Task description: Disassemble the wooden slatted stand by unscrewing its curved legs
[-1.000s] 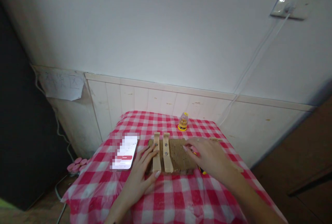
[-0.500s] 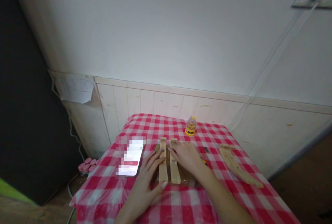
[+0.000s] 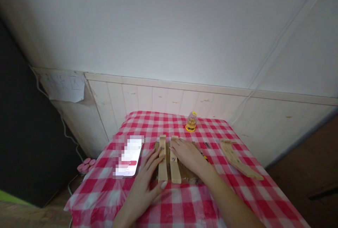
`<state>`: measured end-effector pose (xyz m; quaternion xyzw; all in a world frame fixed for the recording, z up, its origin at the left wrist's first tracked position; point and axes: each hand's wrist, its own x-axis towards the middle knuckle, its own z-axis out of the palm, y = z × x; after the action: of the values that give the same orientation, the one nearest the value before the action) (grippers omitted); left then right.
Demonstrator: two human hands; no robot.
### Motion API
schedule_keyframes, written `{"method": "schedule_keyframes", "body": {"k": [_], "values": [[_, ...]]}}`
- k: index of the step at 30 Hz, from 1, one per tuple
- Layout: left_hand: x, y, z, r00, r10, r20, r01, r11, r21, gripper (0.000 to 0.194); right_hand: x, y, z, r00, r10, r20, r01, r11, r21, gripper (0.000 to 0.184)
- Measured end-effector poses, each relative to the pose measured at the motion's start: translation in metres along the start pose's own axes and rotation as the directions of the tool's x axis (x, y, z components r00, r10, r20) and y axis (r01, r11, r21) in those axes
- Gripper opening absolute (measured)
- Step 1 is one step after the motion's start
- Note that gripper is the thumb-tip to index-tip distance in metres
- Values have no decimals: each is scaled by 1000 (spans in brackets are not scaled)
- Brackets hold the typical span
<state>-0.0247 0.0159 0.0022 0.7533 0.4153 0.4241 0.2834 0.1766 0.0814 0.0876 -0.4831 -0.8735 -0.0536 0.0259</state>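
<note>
my left hand is spread out, with its fingertips on the left wooden strip and its thumb by the near end. i think it sits that way so the strip can't slide. my right hand is bent over the far part of the right wooden strip. from way over here i can't tell if its fingers are pinching something small or just pressing down.

both strips lie side by side on a brown board, with a little gap between them. the board seems to make a flat bed under them. a shiny screw shows on the right strip, with its head up, so it looks easy to get at.

near the back of the surface i see a clear bit holder with a yellow bottom. it stands up, and there are yellow things inside, maybe driver bits, too small for me to count. standing up like that, it may keep them tidy.

a phone lies face up to the left of my left hand, maybe so it's easy to look at. to the right lie curved wooden pieces and small metal bits. a black and yellow tool peeks out beside my right hand, partly hidden.
</note>
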Motion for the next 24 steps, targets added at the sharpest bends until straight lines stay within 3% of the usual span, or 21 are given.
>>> {"method": "schedule_keyframes", "body": {"k": [10,19,24], "values": [[1,2,-2,1000,-5,11,5,1000,0,56,2,-2,4,989,145,-28,-146,987,-60,40],[1,1,-1,1000,12,7,-12,1000,-2,55,2,-1,9,1000,8,-18,-8,999,-40,29],[2,4,-2,1000,7,6,-7,1000,-13,57,-1,-2,9,1000,23,-13,-24,998,-64,32]]}}
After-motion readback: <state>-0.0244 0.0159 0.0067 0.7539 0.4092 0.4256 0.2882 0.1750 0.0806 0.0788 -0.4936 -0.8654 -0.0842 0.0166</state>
